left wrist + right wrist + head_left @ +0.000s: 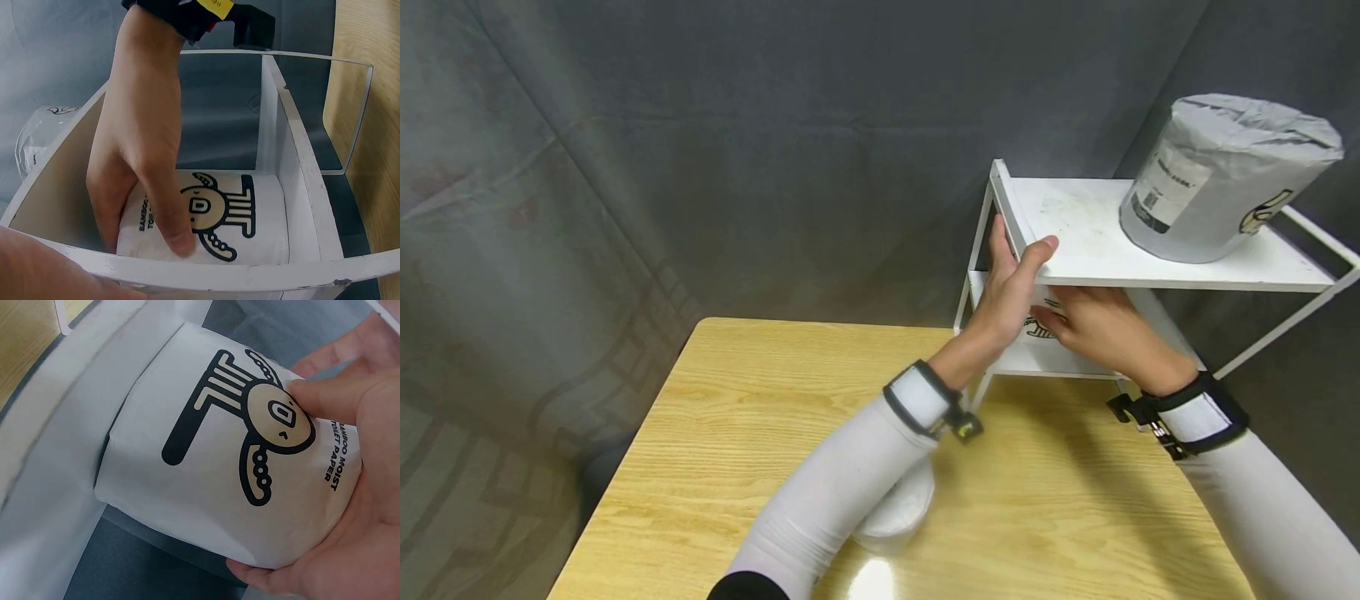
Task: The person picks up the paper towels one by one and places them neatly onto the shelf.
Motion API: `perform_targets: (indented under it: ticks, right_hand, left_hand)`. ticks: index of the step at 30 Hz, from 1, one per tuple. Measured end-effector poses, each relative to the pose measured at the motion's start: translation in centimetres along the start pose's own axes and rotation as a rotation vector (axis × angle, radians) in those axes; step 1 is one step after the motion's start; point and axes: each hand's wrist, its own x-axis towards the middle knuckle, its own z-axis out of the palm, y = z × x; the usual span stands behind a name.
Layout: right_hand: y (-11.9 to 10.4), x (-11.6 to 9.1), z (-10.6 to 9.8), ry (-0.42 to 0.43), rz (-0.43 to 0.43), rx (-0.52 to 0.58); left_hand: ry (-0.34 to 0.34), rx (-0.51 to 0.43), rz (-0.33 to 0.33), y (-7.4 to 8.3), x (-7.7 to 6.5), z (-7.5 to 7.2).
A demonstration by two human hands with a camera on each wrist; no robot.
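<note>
A paper-wrapped toilet paper roll, printed with a black-and-tan animal figure, lies on the lower tier of a white two-tier shelf rack. My right hand reaches in below the top board and grips this roll, its thumb on the printed face and fingers round the end, as the right wrist view shows. At the rack's front left corner my left hand holds the side board, thumb over the top and fingers along the outside. In the left wrist view, the right hand crosses over the wrapped roll.
Another wrapped roll stands on the top board toward the right. A white roll-shaped thing is on the wooden table, partly hidden by my left forearm. Grey cloth hangs behind.
</note>
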Motion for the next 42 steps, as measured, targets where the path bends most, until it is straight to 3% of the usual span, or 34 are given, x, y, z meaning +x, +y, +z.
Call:
perform_targets:
  ticks: [16, 28, 42]
  right_hand:
    - [-0.7, 1.1, 0.6, -0.042, 0.077, 0.036]
    - [-0.6, 1.4, 0.5, -0.065, 0.055, 0.040]
    - [-0.3, 1.1, -0.3, -0.054, -0.040, 0.073]
  left_hand:
    - [0.000, -0.012, 0.017, 0.0, 0.1, 0.0]
    - [0.010, -0.007, -0.010, 0.0, 0.0, 0.0]
    - [0.017, 0.016, -0.004, 0.0, 0.0, 0.0]
